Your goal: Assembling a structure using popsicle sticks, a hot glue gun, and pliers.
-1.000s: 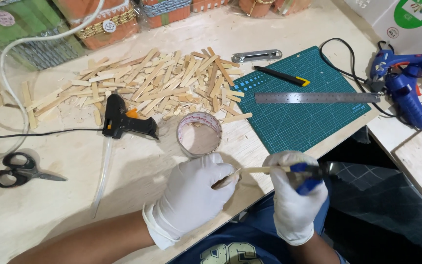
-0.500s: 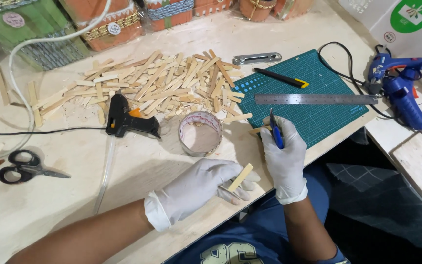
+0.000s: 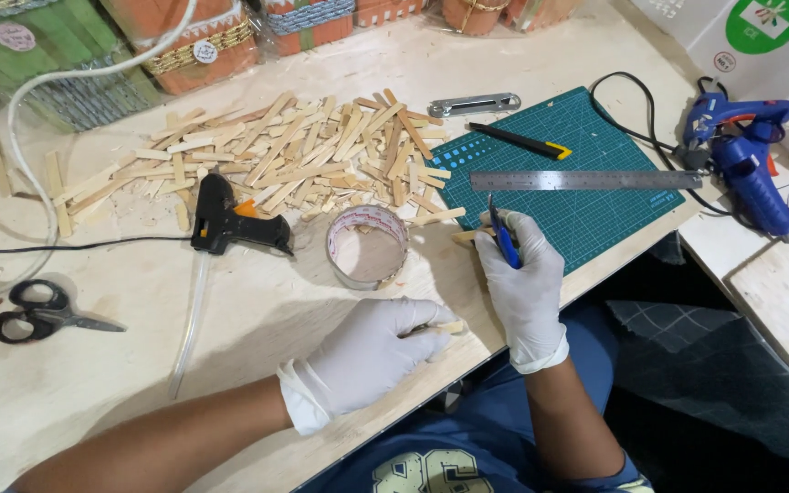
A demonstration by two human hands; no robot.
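White gloves are worn on both hands in the head view. The left hand (image 3: 372,351) is laid on the pale wooden tabletop (image 3: 257,319) near its front edge, its grip closed around a short wooden stick (image 3: 449,326) whose end shows past the fingertips. The right hand (image 3: 522,274) is set at the lower left corner of the green cutting mat (image 3: 586,215), its grip closed on a blue pen (image 3: 502,239) held upright between the fingers; a stick piece (image 3: 466,237) is touched at its fingertips, though whether it is pinched cannot be told.

A tape roll (image 3: 367,246) is seen lying flat just left of the right hand, between it and a black glue gun (image 3: 230,224), whose cord is run off to the left. A heap of sticks (image 3: 285,160) is spread behind these. On the mat, a steel ruler (image 3: 586,180) is laid crosswise, with a black and yellow cutter (image 3: 518,140) behind it and a metal blade holder (image 3: 474,104) beyond the mat's edge. A blue glue gun (image 3: 746,155) is rested to the right, well apart. Black scissors (image 3: 38,310) are found at the far left. Baskets (image 3: 184,46) are lined along the back.
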